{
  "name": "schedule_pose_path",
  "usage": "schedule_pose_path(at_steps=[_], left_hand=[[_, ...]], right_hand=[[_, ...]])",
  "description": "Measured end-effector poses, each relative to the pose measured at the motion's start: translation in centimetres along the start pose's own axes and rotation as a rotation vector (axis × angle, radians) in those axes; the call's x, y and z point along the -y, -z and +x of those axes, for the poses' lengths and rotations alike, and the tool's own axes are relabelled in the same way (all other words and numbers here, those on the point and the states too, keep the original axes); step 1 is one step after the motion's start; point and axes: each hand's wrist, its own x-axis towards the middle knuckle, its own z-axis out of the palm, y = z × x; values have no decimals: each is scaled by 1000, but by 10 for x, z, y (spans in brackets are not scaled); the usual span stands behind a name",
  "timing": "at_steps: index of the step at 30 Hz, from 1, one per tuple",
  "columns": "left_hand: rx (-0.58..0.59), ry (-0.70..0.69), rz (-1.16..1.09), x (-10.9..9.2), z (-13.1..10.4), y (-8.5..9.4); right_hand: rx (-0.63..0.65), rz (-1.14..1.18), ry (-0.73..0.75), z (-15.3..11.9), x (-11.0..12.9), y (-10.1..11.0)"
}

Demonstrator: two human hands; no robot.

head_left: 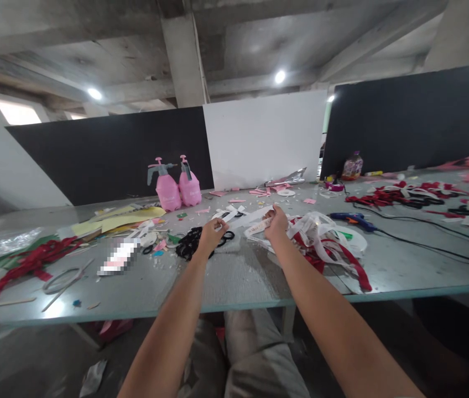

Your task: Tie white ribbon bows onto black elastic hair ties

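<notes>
A white ribbon (246,220) stretches between my two hands above the table. My left hand (212,235) pinches its left end, beside a black bundle (188,243) and the black loops of what look like scissors (229,235). My right hand (276,222) is closed on the ribbon's other end, and a strip with printed lettering (259,226) shows by its fingers. Right of that hand lies a heap of white ribbons (315,226) mixed with red ribbon (353,264).
Pink spray bottles (168,192) stand at the back. A blue glue gun (353,220) with a black cord lies right. Red ribbons (37,258), yellow sheets (122,219) and a blurred flat object (119,256) lie left. A drink bottle (353,166) stands back right.
</notes>
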Motion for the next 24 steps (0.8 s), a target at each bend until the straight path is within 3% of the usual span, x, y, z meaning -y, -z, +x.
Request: schedule_pose_path(at_steps=[7,15,20,24], left_hand=[[149,15,131,6,-4,-8],[260,41,80,3,-6,-10],[292,93,9,1,-9,-13],[242,29,-31,1,-6,-15]], right_hand=[[-26,-1,8,3,1,1],[-73,-26,15,4,1,1],[-103,-75,20,7,-1,2],[-70,-133,81,10,-3,4]])
